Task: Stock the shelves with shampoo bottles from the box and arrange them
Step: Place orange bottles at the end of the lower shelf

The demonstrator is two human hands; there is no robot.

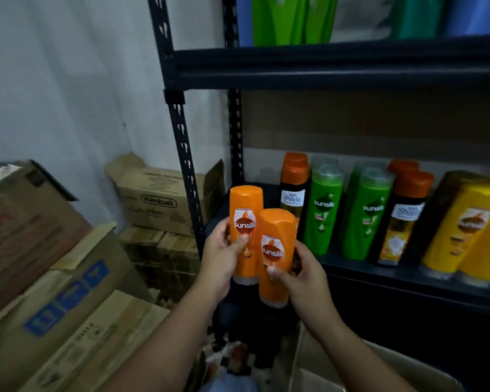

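Hands up front, one orange Sunsilk bottle apiece: two in all. Left hand (219,251) grips the higher bottle (245,230), thumb across its label, fingers curled behind. Right hand (297,274) clamps the lower bottle (275,256), thumb on the label; the two bottles touch. Beyond the fingertips, on the shelf (393,281), stand two green bottles (324,210), at least two dark orange-capped ones (293,188) and two yellow ones (461,222). Below the wrists sits an open box (351,372).
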